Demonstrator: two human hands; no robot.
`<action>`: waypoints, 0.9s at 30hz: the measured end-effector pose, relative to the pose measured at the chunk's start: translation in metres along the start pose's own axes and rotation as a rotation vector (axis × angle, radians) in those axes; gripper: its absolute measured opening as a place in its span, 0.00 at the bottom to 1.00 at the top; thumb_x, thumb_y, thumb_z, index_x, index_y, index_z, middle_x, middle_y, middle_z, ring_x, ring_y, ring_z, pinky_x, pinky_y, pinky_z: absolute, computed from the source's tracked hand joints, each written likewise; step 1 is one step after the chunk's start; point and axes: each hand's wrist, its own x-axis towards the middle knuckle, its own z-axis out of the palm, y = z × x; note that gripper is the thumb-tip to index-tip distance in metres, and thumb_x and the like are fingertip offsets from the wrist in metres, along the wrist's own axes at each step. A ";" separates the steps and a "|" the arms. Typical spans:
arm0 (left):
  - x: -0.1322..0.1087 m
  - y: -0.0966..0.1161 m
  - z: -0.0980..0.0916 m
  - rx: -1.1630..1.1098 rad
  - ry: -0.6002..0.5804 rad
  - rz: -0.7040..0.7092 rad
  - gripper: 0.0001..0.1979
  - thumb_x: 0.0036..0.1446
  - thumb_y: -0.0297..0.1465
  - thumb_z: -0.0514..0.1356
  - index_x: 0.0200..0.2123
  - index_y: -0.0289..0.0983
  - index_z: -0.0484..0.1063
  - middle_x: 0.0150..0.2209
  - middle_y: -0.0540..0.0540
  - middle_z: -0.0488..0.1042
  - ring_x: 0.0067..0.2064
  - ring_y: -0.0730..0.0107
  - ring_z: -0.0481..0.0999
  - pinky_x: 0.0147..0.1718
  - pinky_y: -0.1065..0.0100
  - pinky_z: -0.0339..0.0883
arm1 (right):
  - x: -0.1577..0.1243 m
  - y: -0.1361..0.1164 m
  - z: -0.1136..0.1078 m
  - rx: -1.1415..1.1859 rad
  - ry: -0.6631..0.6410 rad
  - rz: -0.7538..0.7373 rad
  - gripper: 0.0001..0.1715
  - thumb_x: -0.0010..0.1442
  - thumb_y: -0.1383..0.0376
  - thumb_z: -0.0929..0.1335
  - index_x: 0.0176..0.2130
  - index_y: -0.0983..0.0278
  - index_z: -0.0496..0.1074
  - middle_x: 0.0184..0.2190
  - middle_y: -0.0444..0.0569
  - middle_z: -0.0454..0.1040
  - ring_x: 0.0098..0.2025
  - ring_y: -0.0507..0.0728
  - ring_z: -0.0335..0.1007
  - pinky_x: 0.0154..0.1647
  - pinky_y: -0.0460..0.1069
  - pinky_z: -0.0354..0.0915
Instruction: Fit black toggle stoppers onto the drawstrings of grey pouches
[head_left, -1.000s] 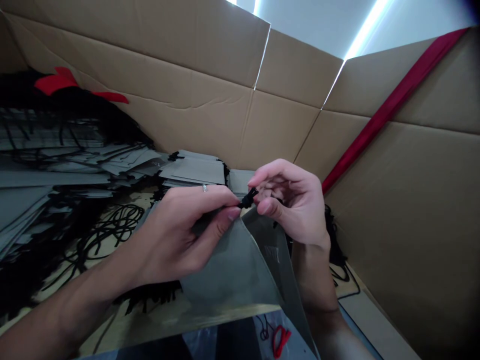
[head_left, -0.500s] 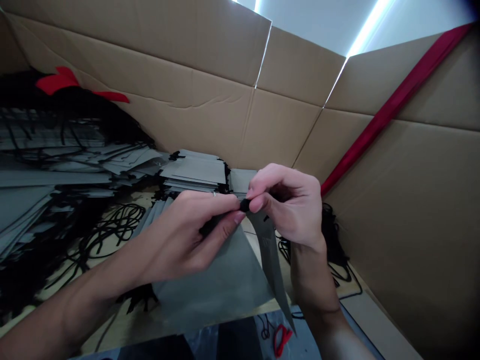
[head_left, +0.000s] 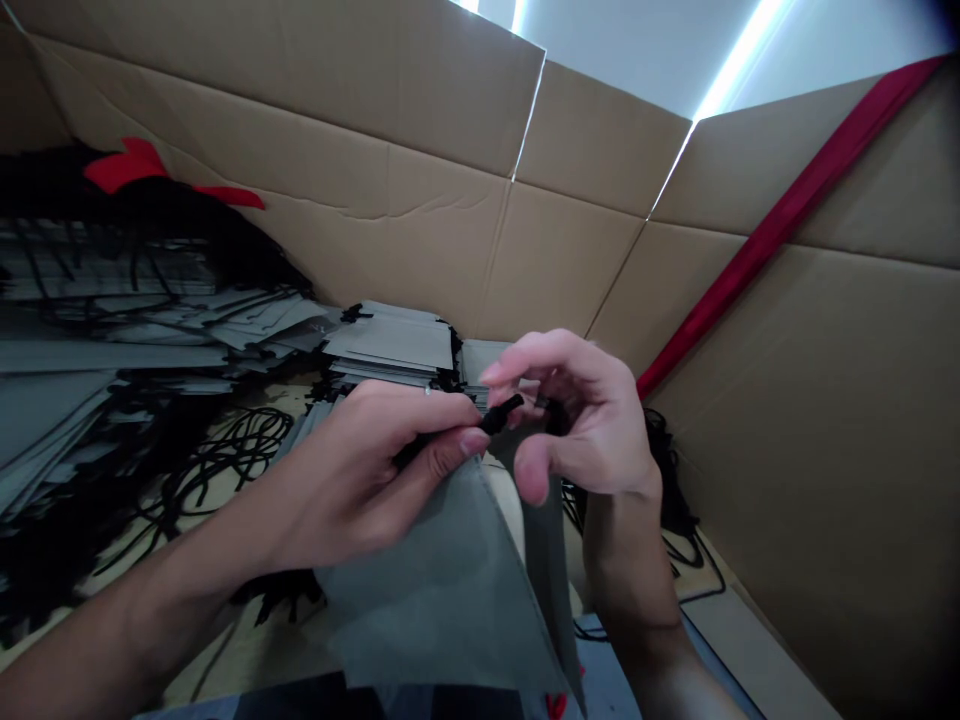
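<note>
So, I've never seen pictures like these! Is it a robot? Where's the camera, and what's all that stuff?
No robot here: these are a person's own two bare hands. The camera sits on the person's head, so you see what's in front of and below them.

The left hand pinches a bit of black cord, and a grey piece hangs below it. The right hand is close by, with its thumb spread away from the cord. Its other fingers are curled near something dark, but I can't tell if they hold it.

On the pale table are loose black cords and a stack of grey pieces. Behind stands a cardboard wall.
</note>
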 end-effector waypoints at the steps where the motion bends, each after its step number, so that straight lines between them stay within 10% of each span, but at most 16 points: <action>1: 0.000 0.000 0.000 -0.002 -0.007 -0.006 0.15 0.81 0.27 0.57 0.36 0.38 0.75 0.27 0.56 0.64 0.26 0.77 0.59 0.25 0.71 0.55 | 0.000 0.000 0.000 -0.016 -0.032 -0.026 0.29 0.53 0.63 0.91 0.53 0.56 0.89 0.42 0.45 0.85 0.34 0.51 0.75 0.29 0.45 0.68; 9: 0.002 -0.001 0.000 -0.065 -0.054 -0.092 0.18 0.83 0.32 0.56 0.36 0.37 0.75 0.26 0.56 0.61 0.25 0.76 0.58 0.22 0.71 0.52 | 0.001 -0.002 0.009 -0.088 -0.013 -0.037 0.12 0.63 0.65 0.86 0.43 0.60 0.87 0.36 0.44 0.85 0.32 0.51 0.80 0.31 0.45 0.73; 27: -0.002 0.004 -0.003 0.028 0.001 -0.022 0.17 0.78 0.26 0.56 0.31 0.39 0.62 0.25 0.57 0.56 0.25 0.77 0.54 0.23 0.68 0.50 | 0.004 -0.001 0.015 0.144 0.085 0.143 0.14 0.57 0.64 0.89 0.38 0.61 0.88 0.32 0.45 0.87 0.32 0.54 0.84 0.32 0.46 0.79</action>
